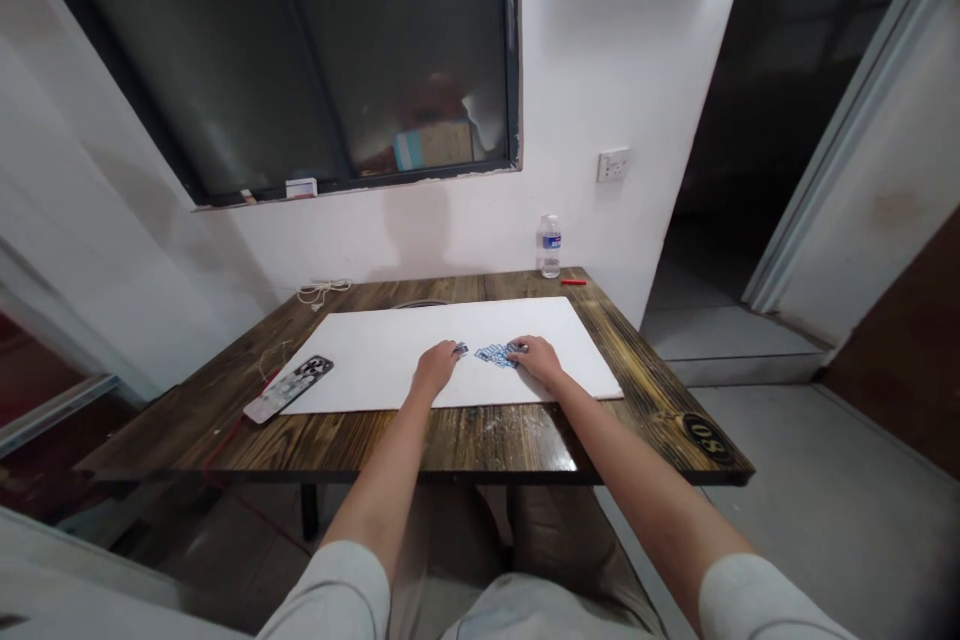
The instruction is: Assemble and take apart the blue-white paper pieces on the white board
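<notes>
The left hand (436,367) and right hand (536,361) lie palm-down on a white board (360,370), fingertips at fanned blue-patterned cards (493,354) — whether they pinch, you cannot tell.

A loose fan of blue-and-white cards (493,354) lies flat and overlapping near the middle of a white board (375,360), slanting across it. Its right end meets the fingertips of the right hand (536,362). Just left of the fan, a small bit of similar card (460,349) shows at the left hand (437,367), too small to make out clearly.
</notes>
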`<act>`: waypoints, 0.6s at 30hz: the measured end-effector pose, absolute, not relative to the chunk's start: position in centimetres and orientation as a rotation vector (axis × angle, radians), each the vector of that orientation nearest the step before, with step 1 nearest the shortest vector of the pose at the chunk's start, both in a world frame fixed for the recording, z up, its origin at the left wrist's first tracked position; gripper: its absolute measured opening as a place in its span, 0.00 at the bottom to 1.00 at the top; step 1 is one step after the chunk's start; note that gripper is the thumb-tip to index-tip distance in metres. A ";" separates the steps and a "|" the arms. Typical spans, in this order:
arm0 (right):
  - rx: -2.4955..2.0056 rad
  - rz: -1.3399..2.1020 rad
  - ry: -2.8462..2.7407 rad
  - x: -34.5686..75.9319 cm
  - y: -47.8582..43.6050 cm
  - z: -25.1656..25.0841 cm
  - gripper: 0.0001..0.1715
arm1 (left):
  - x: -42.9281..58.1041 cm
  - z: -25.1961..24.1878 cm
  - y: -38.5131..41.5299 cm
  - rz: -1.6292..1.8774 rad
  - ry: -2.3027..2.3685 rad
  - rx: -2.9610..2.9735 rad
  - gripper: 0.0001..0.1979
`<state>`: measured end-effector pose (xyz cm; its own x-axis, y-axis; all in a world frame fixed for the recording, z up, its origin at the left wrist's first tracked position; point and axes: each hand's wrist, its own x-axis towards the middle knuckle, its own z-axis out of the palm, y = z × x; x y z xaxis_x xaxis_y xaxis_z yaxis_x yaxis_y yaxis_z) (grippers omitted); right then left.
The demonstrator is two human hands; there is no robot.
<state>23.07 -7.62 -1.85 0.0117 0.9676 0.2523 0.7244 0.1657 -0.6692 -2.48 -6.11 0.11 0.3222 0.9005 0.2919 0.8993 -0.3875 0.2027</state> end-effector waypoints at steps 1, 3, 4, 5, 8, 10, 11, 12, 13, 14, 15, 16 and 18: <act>-1.591 0.482 -1.740 23.1 -7.6 -1.9 0.14 | -2.5 0.0 -6.0 0.577 1.742 2.542 0.11; -1.548 0.528 -1.698 23.2 -7.5 -2.1 0.13 | -2.5 0.0 -5.9 0.606 1.755 2.513 0.10; -1.525 0.550 -1.675 23.3 -7.5 -2.2 0.13 | -2.6 -0.1 -5.9 0.622 1.764 2.497 0.10; -1.506 0.568 -1.653 23.3 -7.4 -2.4 0.14 | -2.6 -0.1 -5.8 0.639 1.778 2.478 0.10; -1.460 0.624 -1.591 23.3 -7.3 -2.7 0.14 | -2.8 -0.2 -5.7 0.697 1.821 2.402 0.10; -1.435 0.658 -1.556 23.3 -7.2 -3.0 0.14 | -2.9 -0.3 -5.6 0.756 1.822 2.341 0.10; -1.424 0.672 -1.542 23.3 -7.1 -3.1 0.14 | -3.1 -0.3 -5.5 0.797 1.805 2.309 0.09; -1.414 0.685 -1.527 23.3 -7.1 -3.2 0.14 | -3.2 -0.3 -5.5 0.843 1.781 2.275 0.09; -1.403 0.695 -1.514 23.3 -7.1 -3.3 0.14 | -3.3 -0.3 -5.4 0.894 1.756 2.237 0.08; -1.392 0.703 -1.501 23.3 -7.0 -3.4 0.14 | -3.5 -0.3 -5.3 0.946 1.729 2.198 0.08; -1.383 0.709 -1.490 23.3 -7.0 -3.5 0.13 | -3.6 -0.4 -5.2 0.998 1.708 2.157 0.08; -1.376 0.712 -1.480 23.3 -6.9 -3.5 0.13 | -3.7 -0.4 -5.0 1.049 1.696 2.112 0.09; -1.368 0.708 -1.463 23.3 -6.9 -3.5 0.12 | -4.0 -0.7 -4.6 1.130 1.683 2.007 0.09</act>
<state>23.33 -6.90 -3.48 0.1067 0.9602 0.2583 0.3933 0.1978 -0.8979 -4.02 -4.60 -0.70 0.0111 0.9258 0.3779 0.7003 -0.2770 0.6579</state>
